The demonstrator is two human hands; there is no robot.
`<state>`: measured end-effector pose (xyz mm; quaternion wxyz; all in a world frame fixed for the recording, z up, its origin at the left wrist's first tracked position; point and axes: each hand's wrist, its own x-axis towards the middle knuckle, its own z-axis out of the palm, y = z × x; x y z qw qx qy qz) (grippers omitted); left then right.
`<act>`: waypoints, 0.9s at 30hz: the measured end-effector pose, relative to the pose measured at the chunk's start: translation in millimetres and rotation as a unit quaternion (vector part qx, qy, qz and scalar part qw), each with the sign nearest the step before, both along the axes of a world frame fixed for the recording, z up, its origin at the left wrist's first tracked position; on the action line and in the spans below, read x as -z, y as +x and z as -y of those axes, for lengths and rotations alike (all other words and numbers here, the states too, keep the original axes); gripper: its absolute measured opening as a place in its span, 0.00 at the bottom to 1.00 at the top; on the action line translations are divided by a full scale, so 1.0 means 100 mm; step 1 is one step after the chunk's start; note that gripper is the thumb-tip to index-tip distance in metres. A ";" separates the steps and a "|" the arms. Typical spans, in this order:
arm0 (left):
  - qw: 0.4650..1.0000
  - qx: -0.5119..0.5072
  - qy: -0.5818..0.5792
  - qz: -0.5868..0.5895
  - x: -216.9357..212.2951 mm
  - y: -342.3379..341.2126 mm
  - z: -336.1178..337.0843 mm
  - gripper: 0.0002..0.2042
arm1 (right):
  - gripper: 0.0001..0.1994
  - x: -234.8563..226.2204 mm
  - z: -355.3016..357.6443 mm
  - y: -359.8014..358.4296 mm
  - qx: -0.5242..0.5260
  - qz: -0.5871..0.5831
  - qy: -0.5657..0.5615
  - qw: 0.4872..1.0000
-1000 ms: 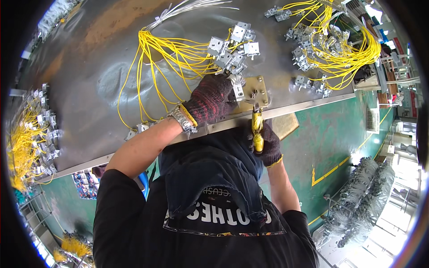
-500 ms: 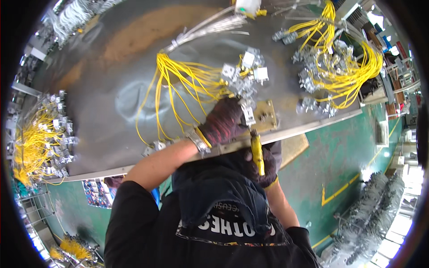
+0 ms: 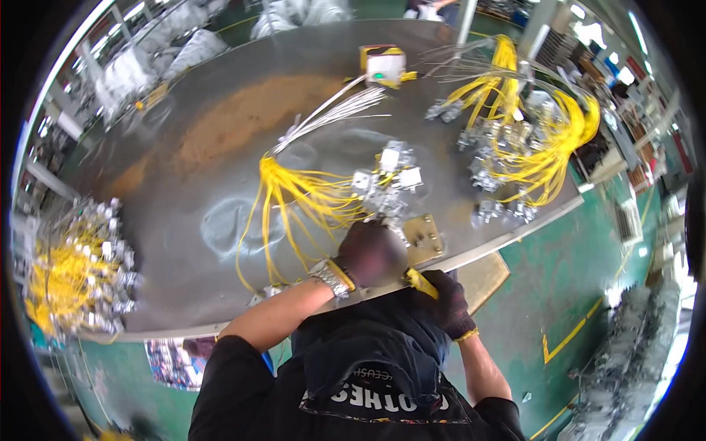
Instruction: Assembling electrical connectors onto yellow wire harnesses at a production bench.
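My left hand (image 3: pixel 373 253), in a dark knitted glove, is bent over the table's front edge beside the bundle of silver metal clips (image 3: pixel 390 195). Its fingers are blurred and mostly hidden, but look closed at the small clips by the mounting plate. From those clips thin yellow wires (image 3: pixel 301 191) fan out to the left, joining a bunch of bare white wire ends (image 3: pixel 338 110). My right hand (image 3: pixel 447 300), also gloved, is closed round a slim yellow-handled tool (image 3: pixel 421 283), whose tip points up-left toward my left hand. The tool's kind is unclear.
A brass-coloured plate with bolts (image 3: pixel 424 239) is fixed at the steel table's (image 3: pixel 176 242) front edge. Another yellow wire bundle with clips (image 3: pixel 529 147) lies at the right, a heap of them (image 3: pixel 81 272) at the left. A white-and-yellow box (image 3: pixel 384 66) stands at the back.
The view has tilted up, so the table sits lower in the picture and more of the far background shows. The tool has swung from nearly upright to slanting up-left, closer to my left hand.
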<state>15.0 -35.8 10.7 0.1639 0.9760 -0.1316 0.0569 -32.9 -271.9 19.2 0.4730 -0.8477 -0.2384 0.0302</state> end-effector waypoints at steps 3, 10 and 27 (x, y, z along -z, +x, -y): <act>0.998 0.002 -0.065 0.012 0.03 -0.02 -0.08 0.13 | 0.18 0.00 0.04 0.05 0.010 0.086 -0.108 0.990; 0.998 0.055 -0.023 -0.001 -0.12 0.01 -0.06 0.12 | 0.21 -0.49 -0.10 0.21 -0.111 -0.094 0.026 0.989; 0.970 0.200 0.055 -0.124 -0.38 -0.71 -0.83 0.22 | 0.05 -0.27 -1.78 1.66 -0.079 0.426 -0.225 0.873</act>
